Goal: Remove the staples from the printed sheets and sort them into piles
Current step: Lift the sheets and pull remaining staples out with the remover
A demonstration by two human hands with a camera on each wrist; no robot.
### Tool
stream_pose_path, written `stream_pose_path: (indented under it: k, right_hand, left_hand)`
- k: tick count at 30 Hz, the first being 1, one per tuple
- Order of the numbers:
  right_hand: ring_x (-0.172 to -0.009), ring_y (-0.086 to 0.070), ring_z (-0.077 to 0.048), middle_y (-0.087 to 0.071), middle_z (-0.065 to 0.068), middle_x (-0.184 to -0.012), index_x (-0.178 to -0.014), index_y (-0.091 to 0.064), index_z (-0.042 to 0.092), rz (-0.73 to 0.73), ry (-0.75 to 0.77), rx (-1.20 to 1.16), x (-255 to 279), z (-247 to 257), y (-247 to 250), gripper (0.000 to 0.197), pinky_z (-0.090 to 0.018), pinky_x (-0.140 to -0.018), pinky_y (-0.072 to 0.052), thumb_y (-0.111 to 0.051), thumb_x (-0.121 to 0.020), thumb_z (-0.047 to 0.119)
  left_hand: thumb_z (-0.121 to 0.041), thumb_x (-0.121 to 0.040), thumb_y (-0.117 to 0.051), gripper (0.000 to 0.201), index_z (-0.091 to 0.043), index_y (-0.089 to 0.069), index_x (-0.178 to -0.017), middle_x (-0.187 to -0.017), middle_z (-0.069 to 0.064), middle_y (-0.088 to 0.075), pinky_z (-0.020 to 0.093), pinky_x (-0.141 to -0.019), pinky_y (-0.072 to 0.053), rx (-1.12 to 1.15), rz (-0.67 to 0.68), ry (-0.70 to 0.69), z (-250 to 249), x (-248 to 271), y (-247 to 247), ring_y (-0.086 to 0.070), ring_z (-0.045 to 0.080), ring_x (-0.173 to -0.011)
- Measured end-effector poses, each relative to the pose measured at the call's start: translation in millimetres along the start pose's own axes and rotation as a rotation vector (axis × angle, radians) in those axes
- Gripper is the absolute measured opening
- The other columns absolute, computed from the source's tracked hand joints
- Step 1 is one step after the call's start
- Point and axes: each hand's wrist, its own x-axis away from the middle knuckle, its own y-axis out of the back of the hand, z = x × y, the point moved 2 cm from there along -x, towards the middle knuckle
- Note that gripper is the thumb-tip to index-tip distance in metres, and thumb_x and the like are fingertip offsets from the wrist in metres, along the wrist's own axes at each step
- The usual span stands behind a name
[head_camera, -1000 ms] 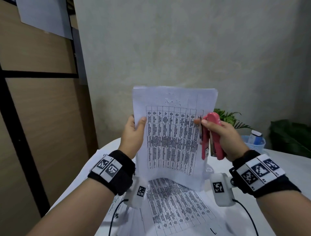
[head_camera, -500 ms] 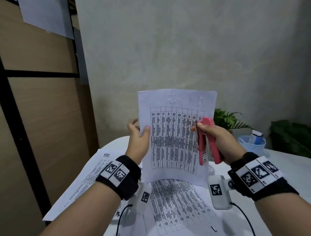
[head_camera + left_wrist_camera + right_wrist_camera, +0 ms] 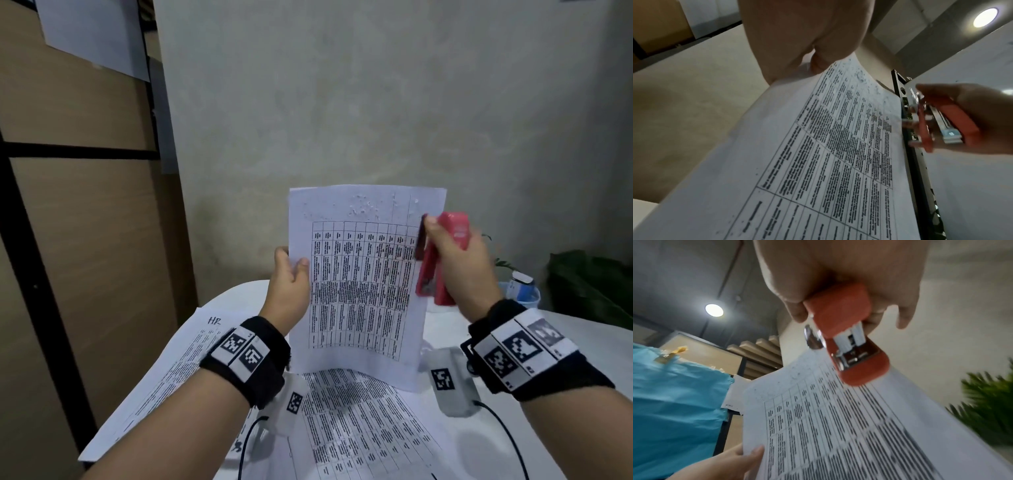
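Note:
A printed sheet point(image 3: 359, 284) with a black table stands upright in the air above the table, its top margin dotted with small staple marks. My left hand point(image 3: 289, 274) pinches its left edge, thumb on the front. My right hand point(image 3: 452, 260) grips a red stapler point(image 3: 442, 257) at the sheet's right edge, near the top corner. In the left wrist view the sheet point(image 3: 818, 154) runs up to the stapler point(image 3: 953, 123). The right wrist view shows the stapler point(image 3: 849, 334) nose-down over the sheet point(image 3: 849, 426).
More printed sheets point(image 3: 359, 428) lie on the white table point(image 3: 582, 342) below my hands, one marked "HR" point(image 3: 178, 370) at the left. A small clear cup with a bottle point(image 3: 524, 291) and green plants point(image 3: 589, 287) stand at the right. A wall is close behind.
My right hand has slid the stapler up along the sheet's right edge toward the top corner. The sheet and my left hand have shifted slightly right.

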Motion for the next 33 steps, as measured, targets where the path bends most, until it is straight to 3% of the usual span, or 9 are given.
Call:
stream_pose_path:
  k: [3, 6, 9, 12, 15, 20, 25, 29, 33]
  right_hand:
    - [-0.066, -0.062, -0.018, -0.063, -0.011, -0.092, -0.104, -0.055, 0.013, -0.135, 0.159, -0.09, -9.4, 32.5, 3.5, 0.05, -0.034, -0.053, -0.057, -0.056, -0.083, 0.058]
    - [-0.058, -0.058, -0.002, -0.06, 0.007, -0.076, -0.088, -0.053, 0.027, -0.175, 0.342, -0.15, -12.3, 66.9, -2.8, 0.023, -0.023, -0.052, -0.054, -0.055, -0.086, 0.051]
    - [-0.051, -0.054, 0.008, -0.054, 0.013, -0.069, -0.083, -0.048, 0.032, -0.143, 0.44, -0.173, -14.7, 91.0, -19.4, 0.016, -0.013, -0.047, -0.05, -0.054, -0.089, 0.044]
    - [-0.051, -0.053, 0.011, -0.052, 0.014, -0.068, -0.087, -0.045, 0.027, -0.09, 0.5, -0.235, -16.0, 101.8, -39.1, 0.026, -0.01, -0.05, -0.047, -0.051, -0.081, 0.051]
    - [-0.049, -0.051, 0.008, -0.05, 0.014, -0.064, -0.085, -0.043, 0.03, -0.057, 0.537, -0.236, -18.4, 106.0, -58.2, 0.032, -0.014, -0.049, -0.048, -0.048, -0.071, 0.058]
    - [-0.046, -0.056, -0.005, -0.058, 0.018, -0.055, -0.08, -0.042, 0.035, -0.023, 0.61, -0.156, -22.9, 107.5, -85.8, 0.027, -0.036, -0.052, -0.056, -0.056, -0.081, 0.058]
    - [-0.051, -0.063, -0.013, -0.061, 0.006, -0.059, -0.079, -0.046, 0.038, 0.063, 0.566, -0.088, -22.9, 108.2, -110.5, 0.017, -0.038, -0.056, -0.057, -0.054, -0.087, 0.051]
    - [-0.066, -0.066, -0.013, -0.064, 0.007, -0.063, -0.072, -0.047, 0.038, 0.118, 0.535, 0.039, -20.9, 102.3, -126.5, 0.025, -0.038, -0.074, -0.056, -0.049, -0.087, 0.058]
    - [-0.068, -0.064, -0.015, -0.064, 0.006, -0.063, -0.066, -0.048, 0.036, 0.094, 0.503, 0.056, -19.2, 99.1, -133.8, 0.032, -0.039, -0.077, -0.053, -0.047, -0.084, 0.063]
  left_hand:
    - [-0.013, -0.101, -0.038, 0.008, -0.009, -0.037, -0.108, -0.092, -0.005, -0.058, 0.014, -0.063, -0.046, 0.036, -0.017, -0.013, 0.1, -2.0, -0.1, -0.054, 0.011, -0.079]
    - [-0.009, -0.1, -0.039, 0.006, -0.013, -0.038, -0.104, -0.095, -0.005, -0.06, 0.006, -0.063, -0.047, 0.075, -0.029, -0.032, 4.6, -4.1, 0.0, -0.059, 0.004, -0.082]
    - [-0.006, -0.1, -0.038, 0.017, -0.022, -0.043, -0.102, -0.1, -0.006, -0.064, 0.011, -0.072, -0.05, 0.104, 0.003, -0.028, 7.3, -3.7, -0.1, -0.063, 0.0, -0.088]
    - [-0.003, -0.1, -0.036, 0.026, -0.026, -0.047, -0.103, -0.103, -0.004, -0.066, 0.025, -0.085, -0.051, 0.088, 0.037, -0.024, 8.7, -2.4, 0.6, -0.065, 0.008, -0.094]
    - [-0.002, -0.1, -0.035, 0.03, -0.028, -0.048, -0.102, -0.103, 0.0, -0.066, 0.032, -0.087, -0.049, 0.063, 0.025, -0.036, 11.2, -2.5, 3.0, -0.063, 0.017, -0.094]
    - [-0.001, -0.1, -0.034, 0.034, -0.033, -0.047, -0.1, -0.101, -0.001, -0.065, 0.032, -0.088, -0.05, 0.052, 0.012, -0.064, 9.3, 3.7, 3.4, -0.063, 0.019, -0.095]
    - [0.0, -0.099, -0.034, 0.033, -0.032, -0.045, -0.096, -0.088, -0.01, -0.06, 0.011, -0.069, -0.047, 0.014, 0.017, -0.123, 3.0, 10.6, 2.8, -0.057, -0.007, -0.071]
    - [-0.017, -0.094, -0.036, 0.018, -0.018, -0.047, -0.108, -0.091, -0.005, -0.064, 0.03, -0.077, -0.05, -0.008, 0.013, -0.123, 2.5, 13.2, 1.3, -0.062, 0.016, -0.083]
    - [-0.021, -0.091, -0.035, 0.019, -0.018, -0.046, -0.106, -0.094, -0.003, -0.064, 0.03, -0.077, -0.05, -0.024, 0.014, -0.116, 1.5, 17.8, 3.7, -0.062, 0.021, -0.089]
